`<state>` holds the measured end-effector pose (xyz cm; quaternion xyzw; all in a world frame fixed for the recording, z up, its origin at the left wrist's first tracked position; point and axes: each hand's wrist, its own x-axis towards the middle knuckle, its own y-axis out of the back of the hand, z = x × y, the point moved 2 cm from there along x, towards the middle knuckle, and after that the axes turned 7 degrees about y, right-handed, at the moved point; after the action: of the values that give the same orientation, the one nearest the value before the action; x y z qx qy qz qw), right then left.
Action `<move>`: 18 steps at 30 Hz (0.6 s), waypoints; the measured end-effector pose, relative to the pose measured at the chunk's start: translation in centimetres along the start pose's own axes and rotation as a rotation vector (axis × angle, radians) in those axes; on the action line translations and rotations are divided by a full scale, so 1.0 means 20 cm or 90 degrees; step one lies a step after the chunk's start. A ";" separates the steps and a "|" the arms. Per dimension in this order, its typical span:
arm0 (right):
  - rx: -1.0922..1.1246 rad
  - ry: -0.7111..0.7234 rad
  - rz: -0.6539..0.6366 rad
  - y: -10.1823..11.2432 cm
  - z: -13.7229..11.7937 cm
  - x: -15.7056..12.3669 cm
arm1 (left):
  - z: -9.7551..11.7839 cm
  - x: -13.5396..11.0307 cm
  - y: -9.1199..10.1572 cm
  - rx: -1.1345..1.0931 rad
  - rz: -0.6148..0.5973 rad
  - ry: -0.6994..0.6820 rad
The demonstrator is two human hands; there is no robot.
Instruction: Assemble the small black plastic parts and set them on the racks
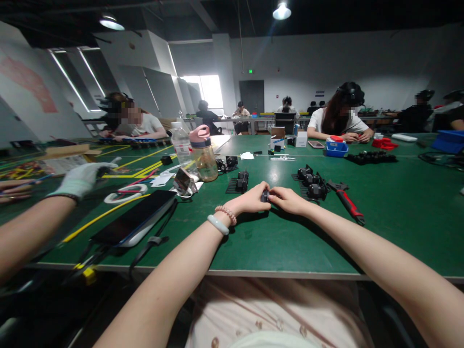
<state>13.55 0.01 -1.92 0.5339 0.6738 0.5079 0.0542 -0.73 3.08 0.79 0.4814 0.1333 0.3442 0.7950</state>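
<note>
My left hand (253, 198) and my right hand (286, 198) meet over the green table (275, 241), fingers pinched from both sides on a small black part (265, 195). The left wrist wears a bead bracelet and a pale bangle. Beyond the hands, black parts sit on a small black tray (239, 183). A second cluster of black parts (311, 183) lies to the right. A red-handled wrench (347, 201) rests beside that cluster.
A dark tablet (136, 220) with a strap lies at left, near a phone on a stand (184, 182), a pink-lidded bottle (203, 153) and a clear bottle (181, 142). A neighbour's gloved hand (85, 178) works at far left. Other people sit at the far side.
</note>
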 end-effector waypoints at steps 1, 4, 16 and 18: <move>0.003 -0.001 0.000 0.00 0.00 0.00 | 0.00 0.00 0.00 -0.001 0.001 -0.001; 0.007 -0.002 -0.003 0.00 -0.01 0.00 | 0.00 0.00 0.00 0.001 0.000 0.001; 0.017 0.004 -0.010 0.01 0.00 -0.01 | 0.00 0.00 0.00 -0.001 -0.007 0.014; 0.018 0.011 -0.010 0.00 0.00 -0.01 | 0.00 0.00 0.00 0.005 -0.004 0.012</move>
<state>13.69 -0.13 -1.96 0.5250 0.6853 0.5027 0.0449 -0.69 3.08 0.83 0.4807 0.1440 0.3458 0.7929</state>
